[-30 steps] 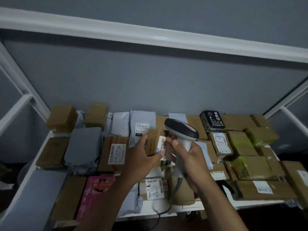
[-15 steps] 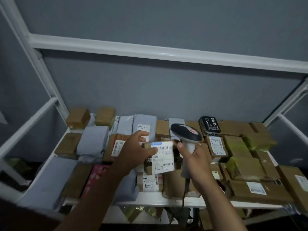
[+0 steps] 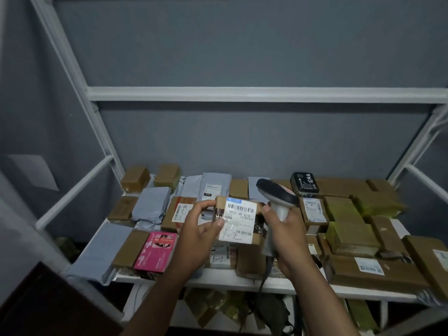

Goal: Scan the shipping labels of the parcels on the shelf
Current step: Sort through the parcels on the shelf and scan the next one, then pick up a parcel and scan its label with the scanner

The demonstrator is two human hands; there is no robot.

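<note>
**Parcel held up to the scanner over the crowded shelf**

Right now the left hand (image 3: 201, 235) holds a small brown parcel (image 3: 238, 220) above the shelf (image 3: 242, 282), thumb curled onto the near face and fingers wrapped round its far left edge. Its white shipping label (image 3: 238, 219) faces up toward the person, with barcodes along the top and bottom and a handwritten mark near the lower edge. Just to the right, the right hand (image 3: 284, 235) is wrapped round the pale handle of a barcode scanner (image 3: 276, 197), whose dark head sits beside and slightly behind the parcel's upper right corner. A cable hangs from the bottom of the handle past the shelf's front edge.

Below the hands the white metal shelf is packed with parcels: brown cartons (image 3: 371, 270) along the right side, some with white labels, grey poly mailers (image 3: 150, 204) to the left, a pink box (image 3: 156, 253) near the front edge, and a small black box with white lettering (image 3: 304, 183) at the back. More wrapped bundles lie on a lower level, dim and hard to make out.
</note>
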